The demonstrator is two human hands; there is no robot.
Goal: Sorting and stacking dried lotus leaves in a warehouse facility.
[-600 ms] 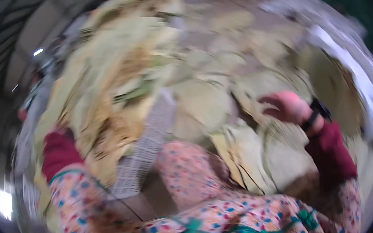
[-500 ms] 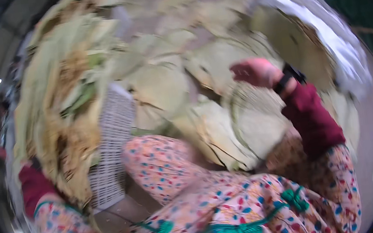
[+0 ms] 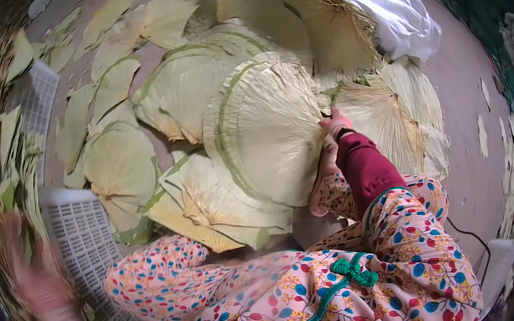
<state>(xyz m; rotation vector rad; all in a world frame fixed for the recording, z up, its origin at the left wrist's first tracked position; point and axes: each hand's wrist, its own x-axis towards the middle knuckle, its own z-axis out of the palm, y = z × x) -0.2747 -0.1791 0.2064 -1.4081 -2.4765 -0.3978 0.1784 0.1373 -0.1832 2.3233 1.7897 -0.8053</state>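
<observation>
My right hand is closed on the narrow stem end of a layered round of pale green leaves, in front of me above the floor. The stem end points right, into my grip; the ribs fan out leftward to the curved rim. The round's longer axis runs mostly away from me, its far end leaning slightly left. My right forearm reaches forward and angles left, its maroon sleeve beside my bare foot. My left hand reaches forward between the upright leaf bundle and the white slotted basket; it's too blurred to tell whether it grips anything.
</observation>
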